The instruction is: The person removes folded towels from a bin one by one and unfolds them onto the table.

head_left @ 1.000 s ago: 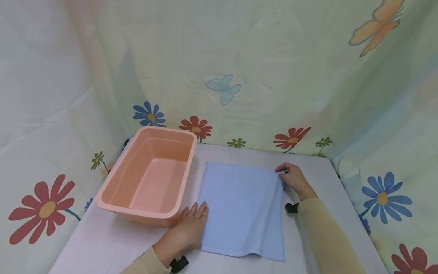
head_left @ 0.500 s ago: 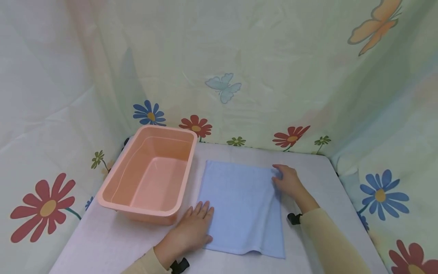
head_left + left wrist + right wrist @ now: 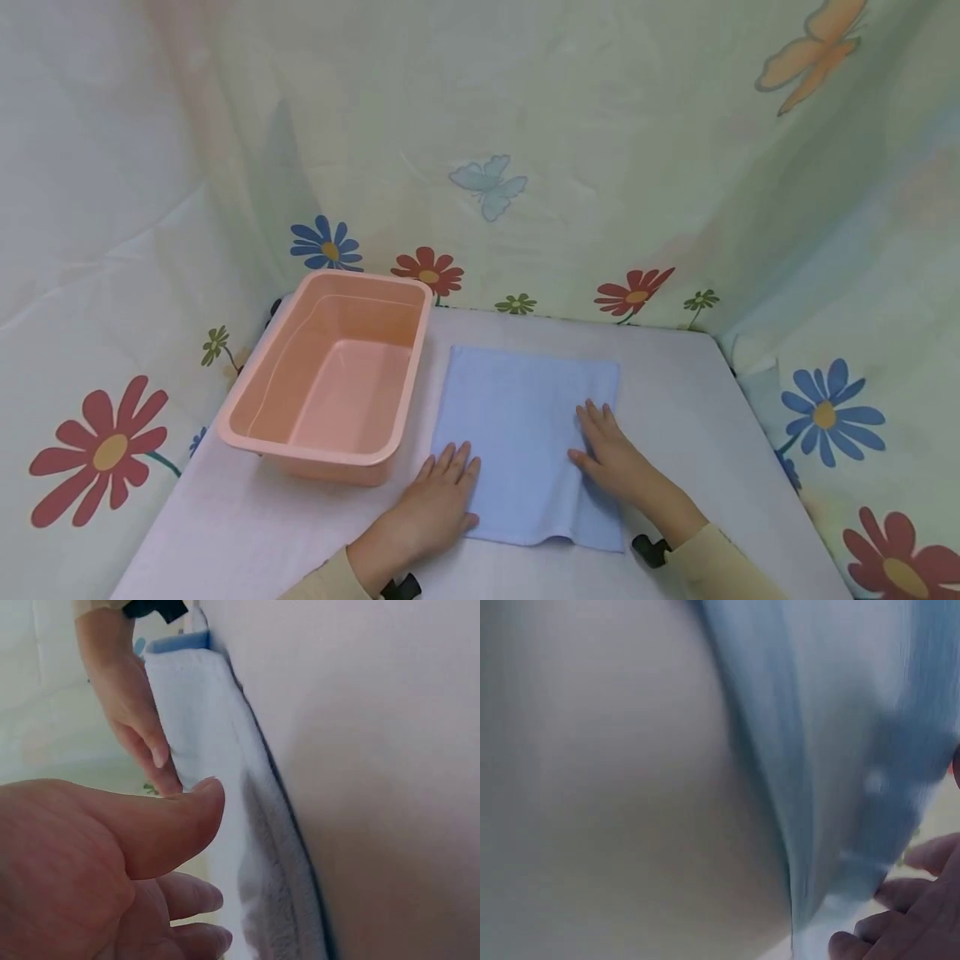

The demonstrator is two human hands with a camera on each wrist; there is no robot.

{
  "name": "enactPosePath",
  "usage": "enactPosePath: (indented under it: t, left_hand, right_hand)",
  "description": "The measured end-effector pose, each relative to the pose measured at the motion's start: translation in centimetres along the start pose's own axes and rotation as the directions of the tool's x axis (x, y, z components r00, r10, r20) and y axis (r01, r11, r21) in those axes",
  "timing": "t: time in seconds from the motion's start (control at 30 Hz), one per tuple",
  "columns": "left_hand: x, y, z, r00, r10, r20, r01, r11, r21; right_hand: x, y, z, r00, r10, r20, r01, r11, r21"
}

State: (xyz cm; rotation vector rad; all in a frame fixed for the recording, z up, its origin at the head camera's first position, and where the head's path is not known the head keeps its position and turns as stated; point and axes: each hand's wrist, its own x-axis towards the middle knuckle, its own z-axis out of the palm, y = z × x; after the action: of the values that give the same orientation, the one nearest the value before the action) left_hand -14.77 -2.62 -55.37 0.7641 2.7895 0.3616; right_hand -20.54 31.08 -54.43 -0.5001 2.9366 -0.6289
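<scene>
A light blue towel [image 3: 517, 425] lies spread in a square on the table, with a raised fold running down its right part to the near edge. My left hand [image 3: 435, 504] rests at its near left corner, fingers extended over the cloth. On the right part of the towel is my right hand [image 3: 618, 462], its fingers stretched out and nothing gripped. In the left wrist view, the left thumb [image 3: 172, 825] is straight beside the towel edge [image 3: 225, 727]. Blurred towel folds [image 3: 780, 712] fill the middle of the right wrist view, next to the right fingers [image 3: 904, 892].
A pink plastic basin [image 3: 300, 454] stands left of the towel, close to the left hand. White cloth covers the table [image 3: 675, 375]. A curtain [image 3: 600, 125] printed with flowers and butterflies hangs behind and at both sides.
My right hand has let go of the towel's far right corner and moved nearer and slightly left over the cloth. The left hand has shifted slightly right onto the towel.
</scene>
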Motion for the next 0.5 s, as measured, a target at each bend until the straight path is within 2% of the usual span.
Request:
enactPosePath:
  t: [0.13,0.23,0.37,0.5]
  left_hand:
    - [-0.1,0.2,0.3,1.0,0.0,0.009,0.0,1.0,0.002]
    - [-0.1,0.3,0.3,1.0,-0.004,0.024,0.004,1.0,-0.006]
    - [-0.1,0.1,0.7,0.999,-0.008,0.041,0.008,1.0,-0.009]
    - [-0.2,-0.2,1.2,0.999,-0.008,0.053,0.008,1.0,-0.002]
  right_hand:
    - [-1.9,-1.4,0.9,0.999,0.01,0.035,-0.011,0.999,0.034]
    - [-2.9,-2.3,1.4,0.995,0.026,0.092,-0.032,0.998,0.057]
    - [-3.8,-3.3,1.7,0.983,0.046,0.18,-0.063,0.994,0.087]
    - [-4.5,-3.8,2.0,0.97,0.086,0.226,-0.102,0.993,0.063]
